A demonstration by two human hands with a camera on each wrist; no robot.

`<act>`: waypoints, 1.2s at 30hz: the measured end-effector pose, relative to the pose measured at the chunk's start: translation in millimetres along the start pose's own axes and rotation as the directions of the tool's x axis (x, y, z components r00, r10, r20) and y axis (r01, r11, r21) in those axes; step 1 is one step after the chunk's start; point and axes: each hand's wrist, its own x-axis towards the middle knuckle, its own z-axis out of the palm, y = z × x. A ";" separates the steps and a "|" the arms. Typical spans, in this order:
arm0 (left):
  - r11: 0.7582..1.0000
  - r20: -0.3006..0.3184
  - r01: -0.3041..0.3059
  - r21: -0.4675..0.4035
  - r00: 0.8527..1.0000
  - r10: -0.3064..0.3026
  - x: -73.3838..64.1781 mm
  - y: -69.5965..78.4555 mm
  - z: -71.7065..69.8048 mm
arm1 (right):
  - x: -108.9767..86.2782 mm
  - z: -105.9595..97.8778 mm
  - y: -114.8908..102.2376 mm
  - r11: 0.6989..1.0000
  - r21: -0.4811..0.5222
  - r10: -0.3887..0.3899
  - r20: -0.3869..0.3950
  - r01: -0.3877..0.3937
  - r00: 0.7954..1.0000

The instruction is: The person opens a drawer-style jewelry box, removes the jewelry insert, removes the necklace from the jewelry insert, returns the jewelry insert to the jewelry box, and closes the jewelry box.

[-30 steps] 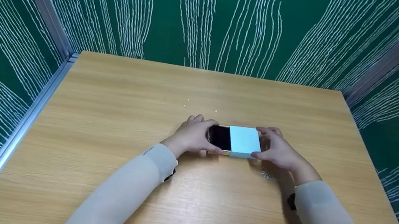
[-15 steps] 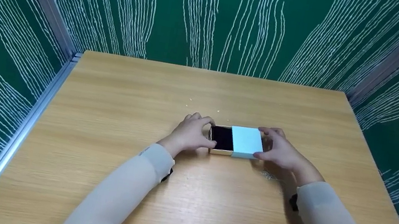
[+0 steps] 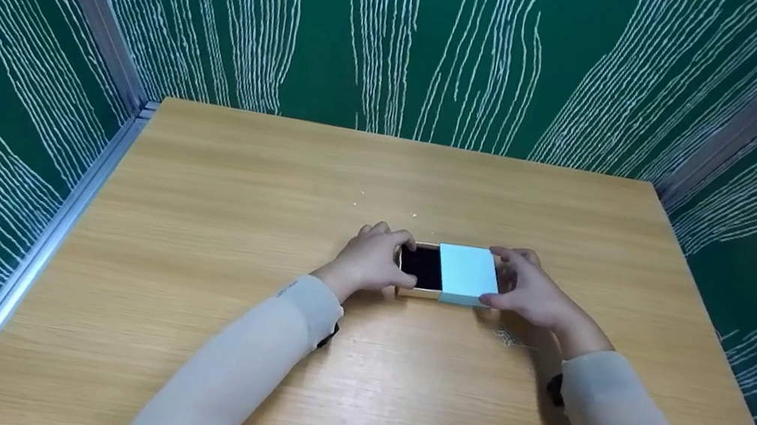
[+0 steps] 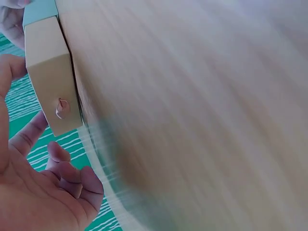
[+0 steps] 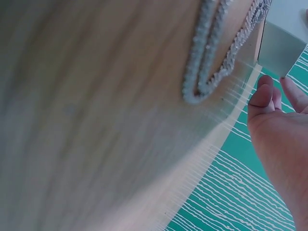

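Box drawer [image 3: 421,269], tan outside and black inside, stuck partway out of the left end of its pale blue sleeve [image 3: 466,275], and the pair lay near the middle of the tabletop [image 3: 211,216], a little toward its right edge. Your left hand [image 3: 370,263] curled its fingers round the drawer's open end. Your right hand [image 3: 531,291] gripped the sleeve's other end. A beaded chain [image 5: 216,53] lay on the wood just beside the sleeve, on the side toward the near edge. Two pale specks [image 3: 387,202] sat farther back.
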 end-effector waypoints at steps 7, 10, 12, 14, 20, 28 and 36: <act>1.000 -0.006 0.019 0.019 1.000 -0.019 0.8 1.6 0.5 | -0.6 0.3 -2.0 1.000 -0.006 -0.011 0.003 0.011 1.000; 0.999 -0.010 0.027 0.022 1.000 -0.027 0.1 2.7 0.1 | -0.6 0.9 -1.8 1.000 -0.005 -0.015 0.000 0.015 1.000; 0.999 -0.013 0.028 0.024 1.000 -0.027 -0.7 3.3 0.0 | -0.9 1.7 -1.5 1.000 0.000 -0.019 -0.003 0.019 1.000; 0.999 -0.012 0.023 0.025 1.000 -0.023 -1.7 2.8 0.0 | -1.4 2.4 -1.1 1.000 0.000 -0.021 -0.004 0.021 1.000; 1.000 -0.025 0.001 -0.013 1.000 -0.001 -4.4 -4.0 -3.6 | -2.8 0.9 -1.1 1.000 -0.007 -0.018 -0.004 0.018 1.000; 0.994 -0.010 0.025 -0.104 1.000 -0.026 -9.4 -17.5 -9.9 | -2.1 -1.3 0.8 1.000 0.014 -0.024 0.004 0.023 1.000; 0.995 0.013 0.029 -0.098 1.000 -0.027 -12.9 -19.6 -9.7 | 0.2 0.8 1.5 1.000 0.004 -0.028 -0.001 0.028 1.000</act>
